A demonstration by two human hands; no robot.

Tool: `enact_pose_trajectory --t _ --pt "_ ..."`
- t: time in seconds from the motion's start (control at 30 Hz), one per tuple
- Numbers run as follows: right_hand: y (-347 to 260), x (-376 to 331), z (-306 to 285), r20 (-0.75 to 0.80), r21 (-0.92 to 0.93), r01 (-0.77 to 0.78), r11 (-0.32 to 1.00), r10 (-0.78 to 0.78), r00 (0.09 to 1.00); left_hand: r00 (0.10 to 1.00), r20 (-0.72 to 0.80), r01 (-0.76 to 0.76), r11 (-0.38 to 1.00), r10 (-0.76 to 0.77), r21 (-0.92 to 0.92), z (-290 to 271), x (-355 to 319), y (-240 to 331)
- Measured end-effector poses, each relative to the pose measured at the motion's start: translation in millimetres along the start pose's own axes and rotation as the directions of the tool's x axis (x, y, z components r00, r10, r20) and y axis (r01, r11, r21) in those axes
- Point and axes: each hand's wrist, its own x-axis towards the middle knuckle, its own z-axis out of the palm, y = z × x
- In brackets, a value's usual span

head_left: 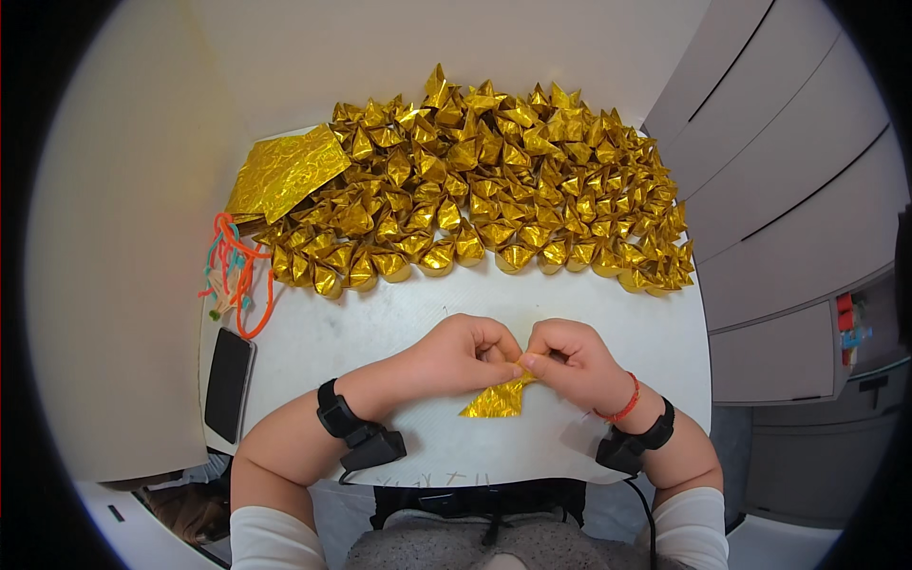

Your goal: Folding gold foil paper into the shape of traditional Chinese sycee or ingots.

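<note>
Your left hand point(467, 350) and right hand point(577, 361) pinch one crinkled golden foil-paper piece point(498, 400); pointed golden foil-paper shapes point(463, 155) stand at twelve o'clock.

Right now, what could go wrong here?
The gold foil piece is pinched by the left hand and right hand; pulling unevenly might tear it. The dark phone lies at the left edge of the white table, near the left forearm; a bump could knock it off. Folded gold pieces crowd together; a nudge might topple some.
</note>
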Motion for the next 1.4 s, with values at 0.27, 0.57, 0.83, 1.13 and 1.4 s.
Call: enact_pose_trajectory --t 0.27,0.57,0.83,1.13,1.4 --pt "1 1 3 -0.046 -0.13 0.03 0.991 -0.036 0.998 0.956 0.016 -0.278 0.884 0.293 0.377 3 -1 -2" --pt "0 1 7 -0.158 -0.139 -0.051 0.989 0.029 0.987 0.952 -0.096 -0.228 0.882 0.291 0.411 6 -3 1" --pt "-5 1 10 -0.186 -0.377 0.054 0.925 -0.133 0.973 0.958 -0.088 -0.232 0.918 0.273 0.322 3 0 -9" --pt "-2 1 8 -0.205 -0.494 0.052 0.868 -0.174 0.963 0.968 -0.12 -0.193 0.962 0.219 0.195 4 2 -17" --pt "-1 1 2 -0.25 -0.381 0.01 0.925 -0.113 0.961 0.978 -0.137 -0.153 0.987 0.16 0.058 3 3 -17"
